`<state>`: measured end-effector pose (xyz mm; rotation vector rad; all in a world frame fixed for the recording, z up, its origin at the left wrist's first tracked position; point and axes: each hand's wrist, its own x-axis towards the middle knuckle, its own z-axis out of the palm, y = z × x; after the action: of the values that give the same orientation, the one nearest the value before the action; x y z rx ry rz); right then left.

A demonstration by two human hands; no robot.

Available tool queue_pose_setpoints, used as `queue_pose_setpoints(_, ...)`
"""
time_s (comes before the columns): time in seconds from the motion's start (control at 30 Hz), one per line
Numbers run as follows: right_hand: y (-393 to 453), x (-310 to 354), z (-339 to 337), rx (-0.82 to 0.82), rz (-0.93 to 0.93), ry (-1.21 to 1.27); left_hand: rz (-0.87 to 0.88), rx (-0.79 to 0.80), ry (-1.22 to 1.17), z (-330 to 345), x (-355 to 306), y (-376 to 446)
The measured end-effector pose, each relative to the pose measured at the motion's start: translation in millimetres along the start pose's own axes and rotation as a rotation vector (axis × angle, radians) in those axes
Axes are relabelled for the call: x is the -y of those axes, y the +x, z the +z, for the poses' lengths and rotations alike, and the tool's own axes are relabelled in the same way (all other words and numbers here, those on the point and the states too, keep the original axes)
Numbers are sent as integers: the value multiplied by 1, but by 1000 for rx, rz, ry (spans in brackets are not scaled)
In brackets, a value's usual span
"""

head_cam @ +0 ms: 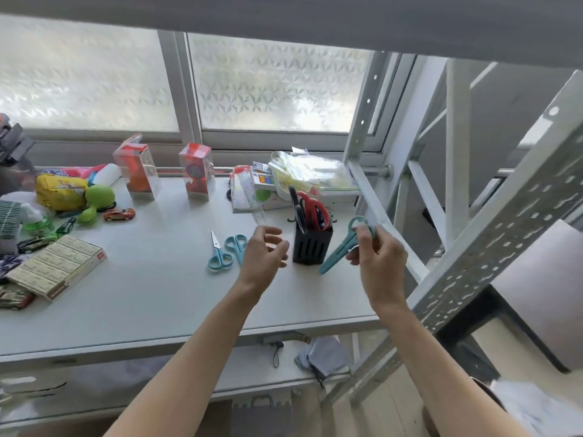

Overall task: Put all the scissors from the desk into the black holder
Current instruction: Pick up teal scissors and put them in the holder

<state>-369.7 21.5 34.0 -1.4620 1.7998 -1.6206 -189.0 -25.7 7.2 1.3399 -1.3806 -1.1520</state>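
The black holder [310, 247] stands on the white desk [151, 298] with red-handled scissors [312, 205] and black-handled scissors [296, 203] in it. My right hand [377, 257] grips teal scissors [342, 249] by the handles, just right of the holder, blades in a teal sheath pointing down-left. My left hand [266, 253] hovers open just left of the holder, holding nothing. Two small teal-handled scissors lie flat on the desk to the left: one [218, 253] with blades pointing away, another [237, 246] partly hidden behind my left hand.
A clear ruler [257, 212] lies behind my left hand. A stationery set and plastic bags [303, 171] sit behind the holder. Two clear toy boxes [138, 168], toy cars, plush toys and a flat carton [56, 266] fill the left. A metal shelf frame [492, 247] rises at right.
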Motion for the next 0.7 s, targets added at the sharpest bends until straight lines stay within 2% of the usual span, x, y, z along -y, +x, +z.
queue_pose_setpoints(0.07,17,6,-10,-125,-59,20,-1,-23,94,2,5,16)
queue_pose_setpoints(0.13,37,11,-12,-199,-102,69,6,26,195,5,10,33)
queue_pose_setpoints(0.23,64,15,-1,-208,-137,115,27,111,318,12,11,54)
queue_pose_setpoints(0.37,85,14,20,-68,-168,7,78,184,359,21,6,73)
queue_pose_setpoints(0.5,95,3,39,128,-141,-189,42,233,374,23,2,78)
queue_pose_setpoints(0.7,89,-6,45,259,-142,-423,65,169,344,25,1,71)
